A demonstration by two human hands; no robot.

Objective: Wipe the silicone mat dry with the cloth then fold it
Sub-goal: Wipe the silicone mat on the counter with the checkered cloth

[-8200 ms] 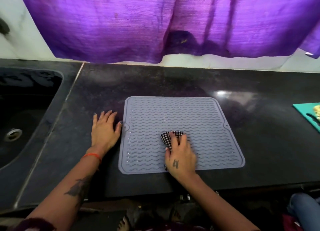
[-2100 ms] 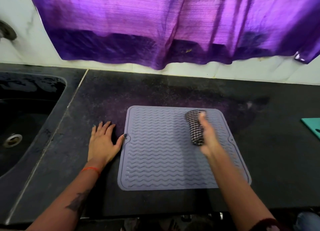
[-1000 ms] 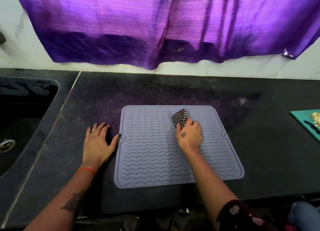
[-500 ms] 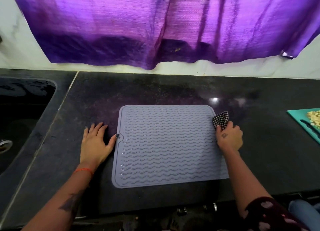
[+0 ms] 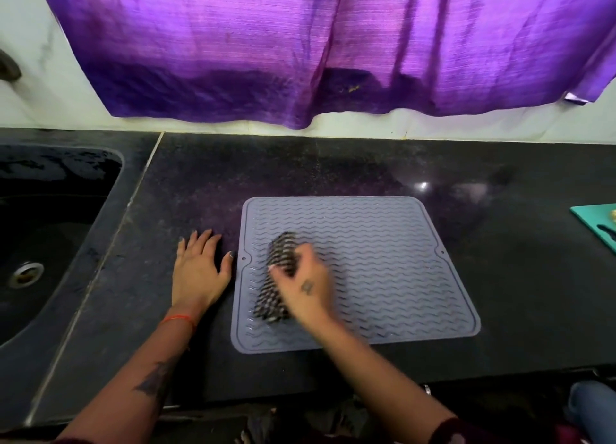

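Note:
A grey silicone mat (image 5: 383, 263) with a wavy ridged surface lies flat on the black counter (image 5: 333, 170). My right hand (image 5: 306, 283) presses a black-and-white checked cloth (image 5: 278, 277) onto the mat's left part; hand and cloth are motion-blurred. My left hand (image 5: 200, 270) rests flat on the counter just left of the mat, fingers spread, its thumb tip beside the mat's left edge tab. The mat's right half is uncovered.
A black sink (image 5: 43, 230) with a metal drain is set into the counter at the left. A purple curtain (image 5: 333, 44) hangs on the wall behind. A teal cutting board (image 5: 596, 227) lies at the right edge. The counter's front edge runs below the mat.
My right hand has swept the cloth from the mat's far right edge across to its left part. My left hand stays flat beside the mat.

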